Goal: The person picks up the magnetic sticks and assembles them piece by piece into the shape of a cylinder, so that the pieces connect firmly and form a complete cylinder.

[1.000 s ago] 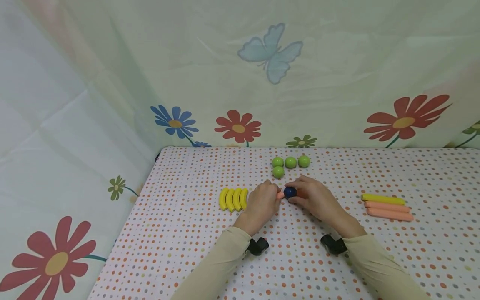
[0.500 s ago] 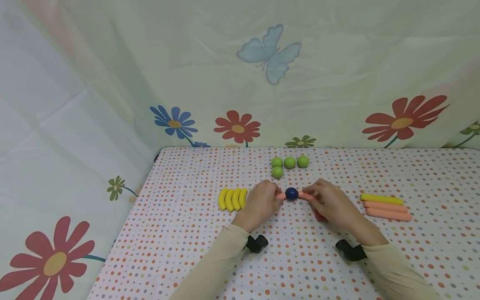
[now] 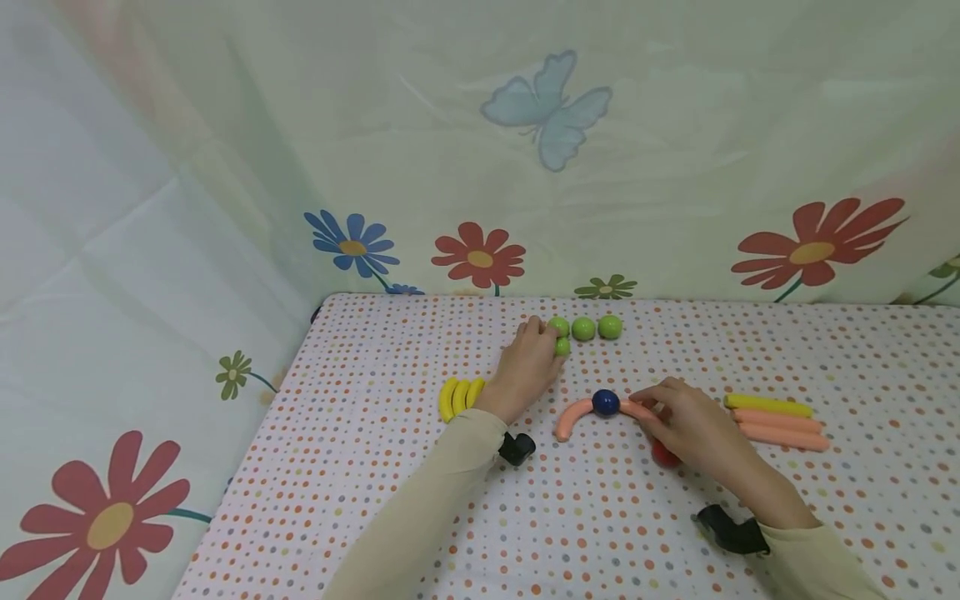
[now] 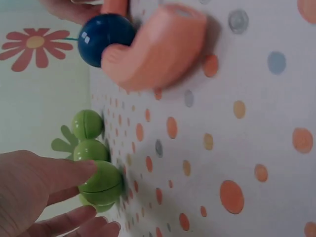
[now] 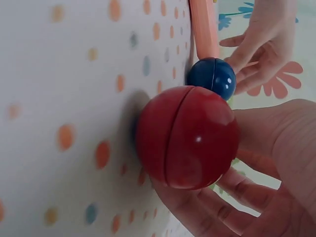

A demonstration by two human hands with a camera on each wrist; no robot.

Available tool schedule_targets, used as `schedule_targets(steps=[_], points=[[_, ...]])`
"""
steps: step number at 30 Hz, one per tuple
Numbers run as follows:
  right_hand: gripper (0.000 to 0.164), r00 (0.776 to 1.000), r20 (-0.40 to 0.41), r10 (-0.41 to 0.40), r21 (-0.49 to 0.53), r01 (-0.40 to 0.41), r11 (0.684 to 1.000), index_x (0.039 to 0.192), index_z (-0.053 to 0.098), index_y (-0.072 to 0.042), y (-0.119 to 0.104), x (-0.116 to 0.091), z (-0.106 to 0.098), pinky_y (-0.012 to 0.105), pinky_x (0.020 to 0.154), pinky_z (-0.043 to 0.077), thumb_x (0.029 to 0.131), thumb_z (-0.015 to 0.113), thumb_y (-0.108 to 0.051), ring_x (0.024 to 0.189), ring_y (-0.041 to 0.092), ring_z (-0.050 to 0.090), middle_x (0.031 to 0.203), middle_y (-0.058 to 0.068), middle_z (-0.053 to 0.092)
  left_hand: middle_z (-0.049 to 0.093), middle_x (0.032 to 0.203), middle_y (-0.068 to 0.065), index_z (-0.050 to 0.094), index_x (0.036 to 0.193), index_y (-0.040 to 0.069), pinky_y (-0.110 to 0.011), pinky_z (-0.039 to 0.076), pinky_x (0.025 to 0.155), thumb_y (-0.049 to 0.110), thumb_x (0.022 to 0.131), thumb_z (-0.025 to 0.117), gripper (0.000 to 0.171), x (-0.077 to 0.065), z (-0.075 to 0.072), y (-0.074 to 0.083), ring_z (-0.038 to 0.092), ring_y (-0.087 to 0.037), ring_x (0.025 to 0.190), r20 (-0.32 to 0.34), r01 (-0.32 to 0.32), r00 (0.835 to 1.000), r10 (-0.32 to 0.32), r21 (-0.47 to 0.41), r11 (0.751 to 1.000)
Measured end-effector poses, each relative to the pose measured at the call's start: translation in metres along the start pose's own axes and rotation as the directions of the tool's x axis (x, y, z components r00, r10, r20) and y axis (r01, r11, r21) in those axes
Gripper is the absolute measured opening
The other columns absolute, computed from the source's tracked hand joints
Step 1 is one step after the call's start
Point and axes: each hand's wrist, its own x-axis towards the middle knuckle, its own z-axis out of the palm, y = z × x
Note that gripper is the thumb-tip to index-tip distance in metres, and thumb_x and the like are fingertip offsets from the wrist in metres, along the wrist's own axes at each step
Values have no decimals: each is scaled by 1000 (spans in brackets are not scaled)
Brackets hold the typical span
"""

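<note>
My left hand [image 3: 527, 367] reaches over the cloth to the green balls [image 3: 583, 328]. In the left wrist view its thumb lies against the nearest green ball [image 4: 102, 183], with the other fingers loosely extended below. My right hand [image 3: 693, 427] pinches a salmon-pink curved stick [image 3: 634, 409] with its fingertips. That stick joins a dark blue ball [image 3: 606, 402] to a red ball [image 5: 187, 138], which sits under the right palm. On the blue ball's other side, a second curved pink stick [image 3: 573, 417] ends free on the cloth. The right thumb tip is hidden behind the red ball.
Several yellow curved sticks [image 3: 460, 398] lie side by side left of the left wrist, partly covered by it. At the right are a straight yellow stick [image 3: 768, 406] and two straight pink ones [image 3: 783, 437]. A patterned curtain [image 3: 645, 167] hangs behind the dotted cloth.
My left hand has let go of its curved pink stick and moved up to the green balls. The right hand has shifted from the blue ball onto the other stick, moving right and nearer.
</note>
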Motion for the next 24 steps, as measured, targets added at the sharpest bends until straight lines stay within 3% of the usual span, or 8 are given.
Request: schedule_targets(steps=[6,15,20,24], points=[[28,1000,1,28,8,-28,1000,114,73,5,9,-8,-3,33,57,50,91,81,-7,79,25,64,95,10,63,57,127,-7,67,134,13,-27,55,82,18,104,67,30,2,7,2,56,-18,113,54,-59,997,59,-6,998],[30,1000,-27,16,15,-15,1000,116,72,8,7,-7,-4,30,54,46,93,80,-10,73,19,61,94,11,65,65,117,-4,74,126,10,-20,50,84,16,100,74,27,-17,3,-1,56,-12,96,89,-100,990,109,-104,990],[33,996,-29,81,35,-80,996,120,68,12,5,-4,-3,31,54,48,94,77,-6,73,21,62,97,17,64,68,119,-4,74,129,8,-17,50,86,17,104,68,28,-30,0,-5,60,-11,101,122,-123,983,141,-144,982],[32,988,-42,151,65,-148,987,119,66,16,3,-1,-1,33,57,50,94,74,-4,77,27,63,103,26,63,68,123,-6,72,130,5,-19,51,91,18,101,72,31,-39,0,-8,61,-13,106,124,-87,986,108,-169,982]])
